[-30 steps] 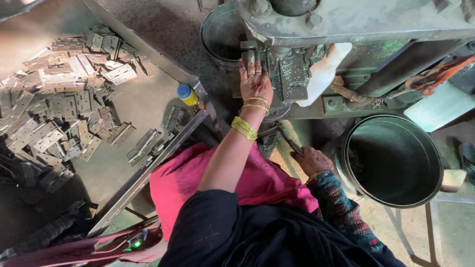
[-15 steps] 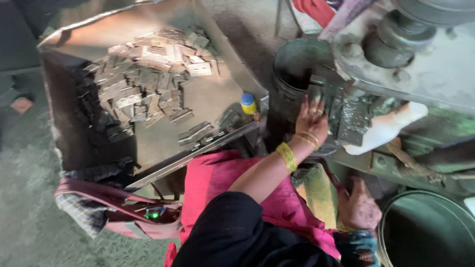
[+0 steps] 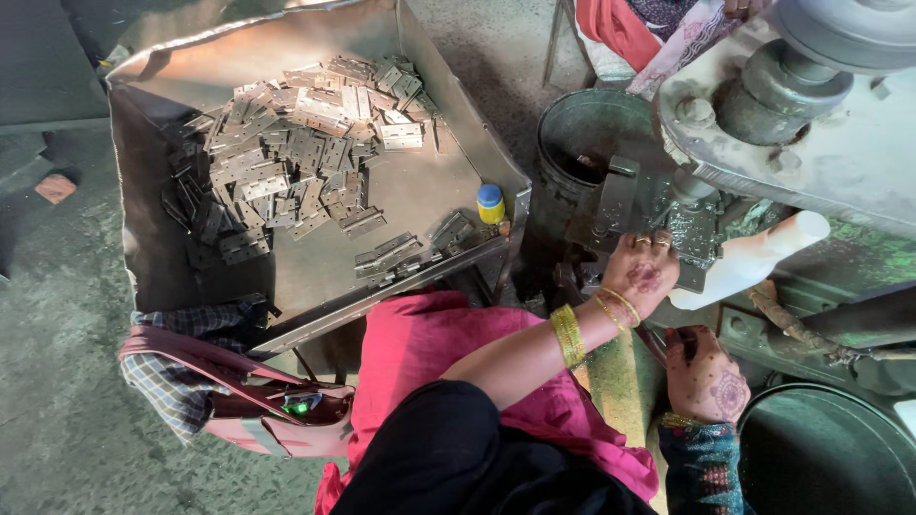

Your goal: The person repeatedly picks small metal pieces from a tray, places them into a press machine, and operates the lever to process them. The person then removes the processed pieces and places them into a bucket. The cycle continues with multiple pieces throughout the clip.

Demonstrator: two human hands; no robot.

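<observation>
My left hand [image 3: 644, 275], with gold bangles at the wrist, reaches forward and rests its fingers on the dark die block [image 3: 692, 234] of a grey press machine [image 3: 821, 153]. What lies under its fingertips is hidden. My right hand [image 3: 704, 377], in a patterned sleeve, sits lower by the machine's base with its fingers curled in; nothing shows clearly in its grip. A thin dark rod [image 3: 651, 345] runs between the two hands. To the left, a sheet-metal tray [image 3: 429, 191] holds several flat metal hinges [image 3: 305, 153].
A small yellow bottle with a blue cap [image 3: 490, 203] stands at the tray's corner. A dark metal bucket [image 3: 577, 133] sits behind the die, a round pan [image 3: 821, 458] at bottom right. A white wrapped handle [image 3: 754, 259] juts from the machine. A pink bag [image 3: 277, 410] hangs below the tray.
The view has swung left and closer, bringing the tray of hinges to the middle. My left hand stays on the die block; my right hand stays low by the machine's base.
</observation>
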